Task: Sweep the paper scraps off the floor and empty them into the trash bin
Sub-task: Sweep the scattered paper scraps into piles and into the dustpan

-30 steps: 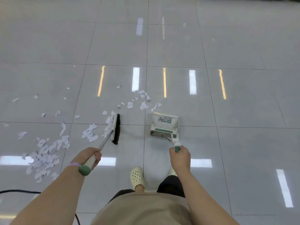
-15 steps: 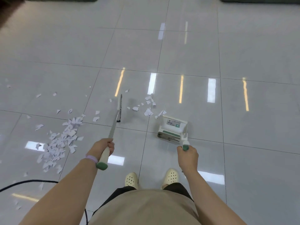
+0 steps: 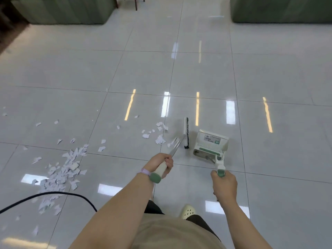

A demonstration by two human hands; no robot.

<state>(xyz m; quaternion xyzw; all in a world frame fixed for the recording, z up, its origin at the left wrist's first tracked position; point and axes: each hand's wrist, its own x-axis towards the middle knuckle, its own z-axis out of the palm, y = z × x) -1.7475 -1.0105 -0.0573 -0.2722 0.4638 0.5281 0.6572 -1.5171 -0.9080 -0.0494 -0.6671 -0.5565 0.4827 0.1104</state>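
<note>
My left hand [image 3: 160, 163] grips the white and green handle of a short broom. Its head [image 3: 186, 132] with black bristles stands on the tile just left of the dustpan. My right hand [image 3: 223, 184] grips the green-tipped handle of the white and green dustpan [image 3: 211, 143], which rests on the floor with its mouth facing away from me. A small cluster of white paper scraps [image 3: 158, 133] lies just left of the broom head. A larger pile of scraps [image 3: 62, 171] is spread over the floor at the left. No trash bin is in view.
A black cable [image 3: 59, 194] curves across the floor at the lower left, under the big pile. Green upholstered furniture stands at the far left [image 3: 62, 9] and far right [image 3: 280, 9], with chair legs [image 3: 136, 4] between. My cream shoe [image 3: 187, 211] shows below.
The broom head has swung right, from left of the small scrap cluster to its right side, close beside the dustpan. My view has tilted up and shifted, bringing the far furniture into sight.
</note>
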